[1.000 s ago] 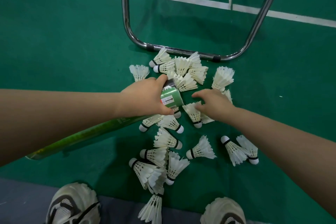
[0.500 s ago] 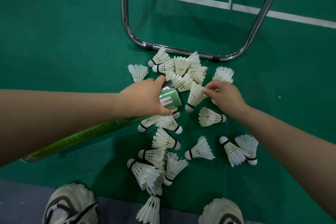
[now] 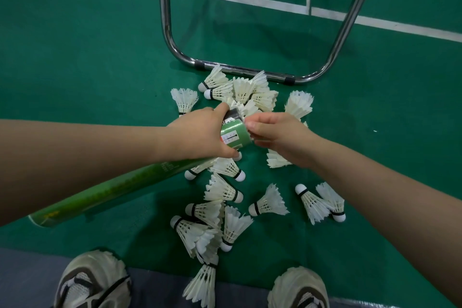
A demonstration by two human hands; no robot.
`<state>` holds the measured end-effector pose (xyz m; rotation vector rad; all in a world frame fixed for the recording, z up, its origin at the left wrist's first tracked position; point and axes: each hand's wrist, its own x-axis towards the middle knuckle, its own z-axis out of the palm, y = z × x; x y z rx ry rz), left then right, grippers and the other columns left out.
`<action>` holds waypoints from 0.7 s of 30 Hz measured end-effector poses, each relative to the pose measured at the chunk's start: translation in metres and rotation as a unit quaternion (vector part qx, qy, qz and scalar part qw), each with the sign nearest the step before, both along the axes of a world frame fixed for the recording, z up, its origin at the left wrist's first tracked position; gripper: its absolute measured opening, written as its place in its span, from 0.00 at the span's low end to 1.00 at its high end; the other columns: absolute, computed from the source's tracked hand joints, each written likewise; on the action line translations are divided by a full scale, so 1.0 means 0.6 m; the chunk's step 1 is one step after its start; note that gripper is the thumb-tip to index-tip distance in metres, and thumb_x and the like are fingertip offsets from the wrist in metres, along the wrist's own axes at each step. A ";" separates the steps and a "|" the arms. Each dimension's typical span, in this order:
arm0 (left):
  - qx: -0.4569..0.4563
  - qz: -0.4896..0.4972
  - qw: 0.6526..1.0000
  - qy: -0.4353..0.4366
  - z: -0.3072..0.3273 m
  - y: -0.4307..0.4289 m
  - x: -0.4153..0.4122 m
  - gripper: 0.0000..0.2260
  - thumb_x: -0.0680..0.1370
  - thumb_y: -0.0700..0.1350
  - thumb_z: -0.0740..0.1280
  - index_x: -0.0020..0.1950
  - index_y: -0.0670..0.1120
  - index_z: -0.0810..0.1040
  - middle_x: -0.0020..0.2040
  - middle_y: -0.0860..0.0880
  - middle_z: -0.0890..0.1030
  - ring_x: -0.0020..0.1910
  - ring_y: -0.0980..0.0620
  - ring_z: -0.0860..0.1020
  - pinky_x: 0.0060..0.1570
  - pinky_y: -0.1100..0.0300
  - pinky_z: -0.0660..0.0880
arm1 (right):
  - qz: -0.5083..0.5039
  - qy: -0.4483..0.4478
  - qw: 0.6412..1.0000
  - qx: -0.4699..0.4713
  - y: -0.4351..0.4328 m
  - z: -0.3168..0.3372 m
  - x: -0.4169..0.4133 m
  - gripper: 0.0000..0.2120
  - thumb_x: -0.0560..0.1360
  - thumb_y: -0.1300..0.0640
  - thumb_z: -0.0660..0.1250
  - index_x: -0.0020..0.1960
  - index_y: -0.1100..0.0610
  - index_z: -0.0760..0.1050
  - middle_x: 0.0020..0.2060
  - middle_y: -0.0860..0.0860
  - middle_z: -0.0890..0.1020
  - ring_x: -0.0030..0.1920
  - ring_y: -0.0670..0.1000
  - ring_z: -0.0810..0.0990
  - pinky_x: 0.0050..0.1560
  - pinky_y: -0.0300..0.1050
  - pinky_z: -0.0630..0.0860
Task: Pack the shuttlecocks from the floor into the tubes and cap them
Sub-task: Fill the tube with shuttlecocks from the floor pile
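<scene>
Right hand (image 3: pixel 280 137) moved to tube (image 3: pixel 233 136) rim, hold unclear, left hand (image 3: pixel 200 135) grips tube

long green tube (image 3: pixel 105 192) lies tilted, labelled end raised; white feathered shuttlecocks (image 3: pixel 222 190) lie scattered under and around it.

- A single wide-angle view comes from the person's head, facing forward and steeply down at the green floor (image 3: pixel 75 57).
- It sits close above the left hand (image 3: pixel 200 135) and right hand (image 3: pixel 280 135).
- The person's shoes (image 3: pixel 92 282) edge the bottom, and a metal frame (image 3: pixel 170 40) crosses the top.
</scene>
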<state>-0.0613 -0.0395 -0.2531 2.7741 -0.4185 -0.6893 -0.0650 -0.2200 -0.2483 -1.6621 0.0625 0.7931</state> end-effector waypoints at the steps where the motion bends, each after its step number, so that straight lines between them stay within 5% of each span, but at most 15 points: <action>1: -0.001 0.000 1.000 0.001 0.001 0.001 -0.002 0.38 0.64 0.67 0.71 0.65 0.49 0.62 0.49 0.49 0.75 0.44 0.50 0.76 0.46 0.50 0.77 | 0.006 0.017 1.000 0.011 -0.001 0.001 -0.001 0.06 0.77 0.60 0.63 0.46 0.54 0.79 0.39 0.48 0.82 0.41 0.47 0.77 0.49 0.41 0.71; 5: -0.009 -0.013 1.000 -0.002 0.004 0.009 -0.007 0.38 0.61 0.70 0.68 0.63 0.50 0.64 0.51 0.50 0.75 0.45 0.50 0.76 0.47 0.50 0.77 | 0.023 0.089 0.993 0.070 -0.007 0.009 -0.006 0.08 0.76 0.64 0.63 0.49 0.55 0.79 0.41 0.48 0.83 0.43 0.46 0.79 0.48 0.41 0.72; 12: -0.022 -0.059 0.998 -0.015 0.011 -0.008 -0.024 0.33 0.65 0.65 0.71 0.62 0.50 0.64 0.51 0.49 0.76 0.44 0.50 0.76 0.43 0.55 0.76 | 0.104 0.136 0.982 0.084 0.013 0.002 -0.025 0.06 0.76 0.62 0.62 0.52 0.59 0.75 0.46 0.52 0.81 0.49 0.49 0.78 0.63 0.46 0.70; 17: -0.052 -0.055 0.997 0.010 0.005 -0.016 -0.029 0.33 0.66 0.63 0.72 0.62 0.49 0.64 0.48 0.50 0.76 0.40 0.54 0.76 0.38 0.58 0.76 | 0.167 0.116 0.976 0.074 0.024 0.004 -0.024 0.03 0.76 0.60 0.64 0.49 0.56 0.75 0.44 0.51 0.81 0.47 0.48 0.79 0.58 0.43 0.74; 21: -0.039 -0.030 0.999 -0.023 0.005 -0.019 -0.010 0.35 0.65 0.67 0.70 0.63 0.50 0.64 0.51 0.49 0.76 0.43 0.51 0.77 0.43 0.52 0.78 | -0.013 0.010 1.000 -0.018 0.006 -0.004 0.013 0.11 0.78 0.51 0.61 0.44 0.57 0.76 0.39 0.52 0.80 0.41 0.51 0.78 0.52 0.47 0.74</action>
